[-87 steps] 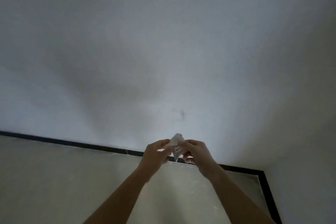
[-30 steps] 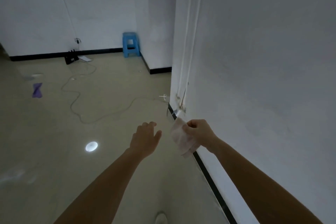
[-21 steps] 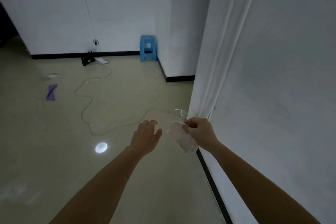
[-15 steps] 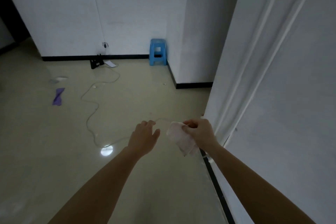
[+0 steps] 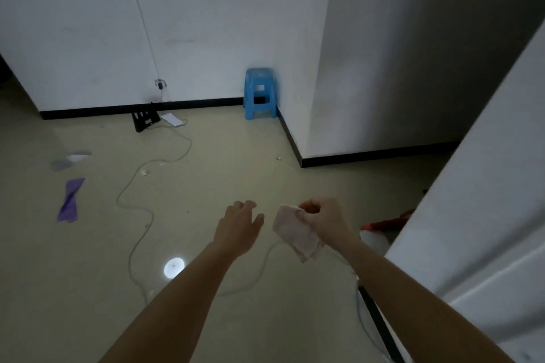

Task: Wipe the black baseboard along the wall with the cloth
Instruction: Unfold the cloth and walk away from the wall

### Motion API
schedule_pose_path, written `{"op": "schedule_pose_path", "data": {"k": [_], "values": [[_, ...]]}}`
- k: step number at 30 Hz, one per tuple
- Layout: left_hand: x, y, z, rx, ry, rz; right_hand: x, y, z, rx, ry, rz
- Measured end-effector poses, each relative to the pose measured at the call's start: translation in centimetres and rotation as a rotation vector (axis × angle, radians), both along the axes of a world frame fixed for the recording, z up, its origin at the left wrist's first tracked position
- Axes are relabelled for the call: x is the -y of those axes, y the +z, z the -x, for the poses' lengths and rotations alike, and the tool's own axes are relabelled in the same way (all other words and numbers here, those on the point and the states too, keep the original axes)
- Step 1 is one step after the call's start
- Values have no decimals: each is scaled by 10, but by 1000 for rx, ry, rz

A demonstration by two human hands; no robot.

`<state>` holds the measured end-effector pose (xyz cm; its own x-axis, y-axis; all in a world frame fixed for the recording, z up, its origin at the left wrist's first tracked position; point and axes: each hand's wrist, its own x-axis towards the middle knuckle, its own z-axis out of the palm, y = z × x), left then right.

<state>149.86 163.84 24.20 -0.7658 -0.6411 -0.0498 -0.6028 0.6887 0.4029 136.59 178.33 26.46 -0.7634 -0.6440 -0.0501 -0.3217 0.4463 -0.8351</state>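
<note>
Dim. White walls [image 5: 206, 23], black baseboard [image 5: 191, 104] at the foot. Glossy beige floor [image 5: 221, 171], with a round glare [image 5: 174, 267] near the middle. Blue stool [image 5: 259, 94] tucked in the far corner. Thin cable [image 5: 138, 209] snaking across; purple rag [image 5: 69, 200] lying at left.

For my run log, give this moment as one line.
right hand grips white cloth | left hand open, empty | black baseboard untouched
</note>
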Motion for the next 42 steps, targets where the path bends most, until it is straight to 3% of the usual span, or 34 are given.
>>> {"op": "schedule_pose_path", "data": {"k": [11,29,42], "values": [[291,-14,235,15,17,-14,289,-9,236,-5,-13,-15],[769,-18,516,42,44,-27,766,-4,525,57,-9,-20],[1037,-34,781,16,-58,-47,1031,-20,771,74,-69,-31]]}}
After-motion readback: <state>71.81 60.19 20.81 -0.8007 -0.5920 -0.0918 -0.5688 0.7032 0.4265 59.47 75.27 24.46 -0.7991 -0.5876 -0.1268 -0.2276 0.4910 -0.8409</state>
